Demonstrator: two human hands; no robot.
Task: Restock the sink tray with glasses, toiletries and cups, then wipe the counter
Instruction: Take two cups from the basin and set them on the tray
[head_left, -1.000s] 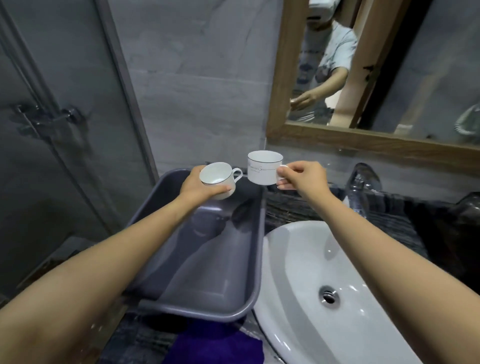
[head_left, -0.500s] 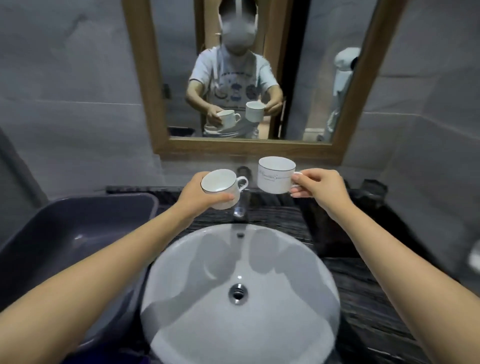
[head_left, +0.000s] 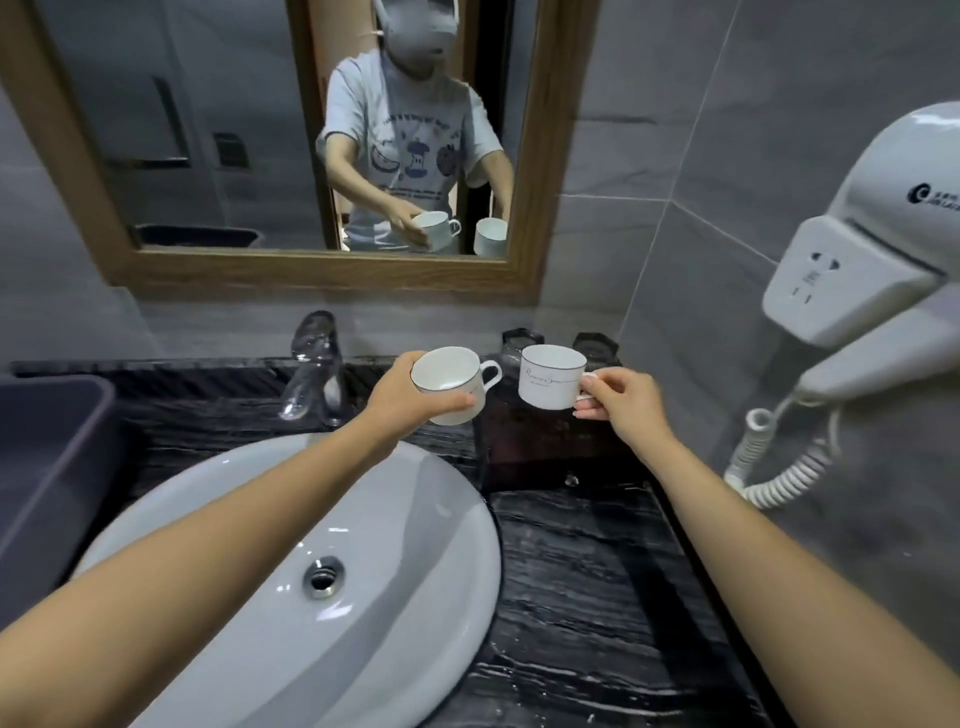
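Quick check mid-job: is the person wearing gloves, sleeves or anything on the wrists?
No. The left hand and right hand are ungloved, with no rings, watch or bands visible. The left forearm and right forearm are bare. The mirror shows a short-sleeved light grey T-shirt with fruit prints.

This is a bathroom, and its fittings suggest a hotel one. A round white basin (head_left: 426, 540) with a metal drain (head_left: 324, 576) sits on a dark, veined stone bench (head_left: 582, 597), with a chrome tap (head_left: 311, 369) at its far edge. A wood-framed mirror (head_left: 234, 130) hangs on the far wall of large grey tiles (head_left: 649, 156). On the right wall is a white hair dryer (head_left: 872, 249) with a built-in socket and a coiled cord (head_left: 779, 478). A dark wooden tray (head_left: 545, 452) stands right of the basin.
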